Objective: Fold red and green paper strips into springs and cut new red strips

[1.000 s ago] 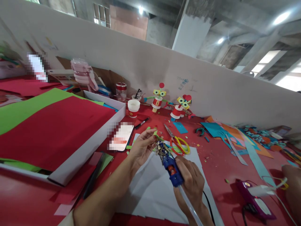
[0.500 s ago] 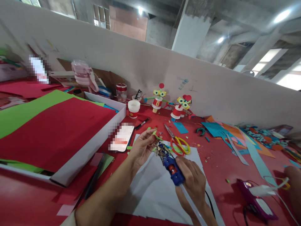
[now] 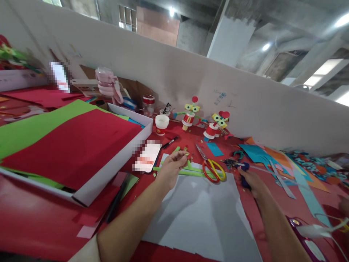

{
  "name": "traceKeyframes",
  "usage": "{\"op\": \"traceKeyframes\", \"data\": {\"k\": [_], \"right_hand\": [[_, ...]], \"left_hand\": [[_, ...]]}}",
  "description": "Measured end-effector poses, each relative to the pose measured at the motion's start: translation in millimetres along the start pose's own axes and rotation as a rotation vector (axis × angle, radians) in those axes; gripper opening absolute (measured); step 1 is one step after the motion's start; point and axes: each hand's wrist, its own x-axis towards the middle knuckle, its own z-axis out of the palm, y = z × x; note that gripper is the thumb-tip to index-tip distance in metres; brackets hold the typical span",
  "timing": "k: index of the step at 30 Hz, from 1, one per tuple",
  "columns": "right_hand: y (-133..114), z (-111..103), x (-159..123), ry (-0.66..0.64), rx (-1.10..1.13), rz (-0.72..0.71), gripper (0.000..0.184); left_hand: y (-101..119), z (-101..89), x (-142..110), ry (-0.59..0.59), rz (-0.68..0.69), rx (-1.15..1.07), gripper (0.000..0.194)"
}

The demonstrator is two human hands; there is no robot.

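My left hand [image 3: 174,167] is pinched on a small green paper strip [image 3: 188,162], above the top edge of a white sheet [image 3: 201,211]. Off to the right, my right hand [image 3: 249,179] is wrapped round the handle of a blue hot glue gun [image 3: 242,166]; its clogged nozzle points left and a clear glue stick runs out behind. Between the hands lie scissors [image 3: 214,171] with red and yellow handles. Longer green strips [image 3: 195,172] rest along the sheet's top edge, partly under the scissors.
A white box [image 3: 114,160] of coloured paper stands left, beside a phone [image 3: 148,156]. Two paper-cup figures [image 3: 188,118] stand by the wall near paper cups [image 3: 162,125]. Coloured scraps [image 3: 256,156] and a purple power strip [image 3: 305,233] with cables are right.
My right hand has carried the glue gun away from my left hand, out to the right past the scissors. My left hand still pinches the green strip. The view has turned slightly left.
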Motion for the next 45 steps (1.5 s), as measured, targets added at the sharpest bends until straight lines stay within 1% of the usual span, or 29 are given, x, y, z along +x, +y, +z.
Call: {"op": "traceKeyframes", "data": {"k": [2, 4, 6, 7, 8, 9, 10, 12, 13, 14, 15, 16, 17, 18, 20, 22, 24, 28, 30, 33, 36, 38, 40, 42, 45], "right_hand": [[6.2, -6.2, 12.0, 0.028, -0.094, 0.002, 0.025], [6.0, -11.5, 16.5, 0.091, -0.187, -0.012, 0.026], [-0.9, -11.5, 9.8, 0.177, -0.258, -0.077, 0.026], [-6.5, -7.9, 1.6, 0.211, -0.276, -0.138, 0.020], [-13.2, -1.5, -9.5, 0.247, -0.298, -0.276, 0.013], [-20.4, 7.7, -22.7, 0.214, -0.278, -0.420, 0.012], [-27.6, 19.1, -37.0, 0.134, -0.192, -0.542, 0.016], [-40.0, 45.4, -64.1, -0.091, 0.030, -0.794, 0.024], [-44.1, 58.4, -75.1, -0.158, 0.066, -0.939, 0.026], [-46.5, 70.1, -83.5, -0.192, 0.045, -1.056, 0.025], [-47.0, 80.1, -89.2, -0.175, 0.069, -1.128, 0.024], [-45.9, 88.1, -92.7, -0.169, 0.089, -1.164, 0.025], [-43.5, 94.0, -94.6, -0.163, 0.128, -1.158, 0.025], [-40.3, 98.1, -95.5, -0.170, 0.191, -1.110, 0.024], [-34.4, 101.8, -96.8, -0.241, 0.345, -0.932, 0.021], [-31.8, 101.6, -99.2, -0.333, 0.474, -0.725, 0.018], [-33.1, 99.3, -101.7, -0.410, 0.545, -0.573, 0.022], [-38.1, 91.2, -100.1, -0.538, 0.596, -0.436, 0.028], [-37.4, 87.5, -96.6, -0.578, 0.589, -0.394, 0.028], [-33.1, 85.1, -92.0, -0.575, 0.536, -0.390, 0.028], [-30.5, 86.0, -91.8, -0.535, 0.458, -0.482, 0.026], [-31.5, 87.2, -93.9, -0.486, 0.411, -0.548, 0.024], [-33.7, 88.4, -96.3, -0.436, 0.386, -0.577, 0.020], [-35.3, 90.0, -97.9, -0.415, 0.388, -0.559, 0.017], [-34.7, 93.4, -98.0, -0.450, 0.434, -0.446, 0.017]], "left_hand": [[-1.2, 0.3, -0.4, -0.016, -0.012, 0.032, 0.017], [-2.6, 0.7, -1.2, -0.045, -0.027, 0.060, 0.017], [-3.8, 1.4, -2.5, -0.060, -0.043, 0.082, 0.018], [-4.2, 1.9, -3.2, -0.062, -0.060, 0.091, 0.020], [-4.3, 2.3, -4.0, -0.063, -0.084, 0.098, 0.021], [-4.2, 2.7, -4.8, -0.063, -0.113, 0.101, 0.023], [-3.8, 3.0, -5.5, -0.063, -0.148, 0.099, 0.025], [-2.8, 3.2, -6.6, -0.061, -0.225, 0.083, 0.026], [-2.3, 3.0, -6.8, -0.057, -0.257, 0.074, 0.026], [-2.0, 2.7, -6.8, -0.054, -0.281, 0.071, 0.025], [-1.9, 2.2, -6.5, -0.047, -0.295, 0.073, 0.025], [-2.2, 1.6, -6.0, -0.036, -0.299, 0.082, 0.024], [-3.0, 1.0, -5.3, -0.018, -0.290, 0.094, 0.024], [-4.1, 0.4, -4.5, 0.003, -0.274, 0.111, 0.023], [-7.3, -0.6, -3.4, 0.020, -0.232, 0.161, 0.023], [-10.6, -1.1, -3.4, -0.022, -0.192, 0.234, 0.020], [-12.6, -0.9, -4.7, -0.092, -0.174, 0.315, 0.020], [-11.6, 1.5, -7.9, -0.135, -0.159, 0.423, 0.021], [-10.4, 3.0, -8.7, -0.160, -0.149, 0.453, 0.020], [-10.0, 5.2, -9.2, -0.182, -0.130, 0.494, 0.019], [-11.0, 7.5, -9.8, -0.166, -0.092, 0.553, 0.017], [-11.8, 8.7, -10.4, -0.165, -0.072, 0.585, 0.015], [-12.2, 9.0, -10.9, -0.162, -0.068, 0.605, 0.014], [-12.3, 8.4, -11.4, -0.147, -0.069, 0.628, 0.013], [-11.5, 6.7, -12.1, -0.135, -0.074, 0.677, 0.012]]}}
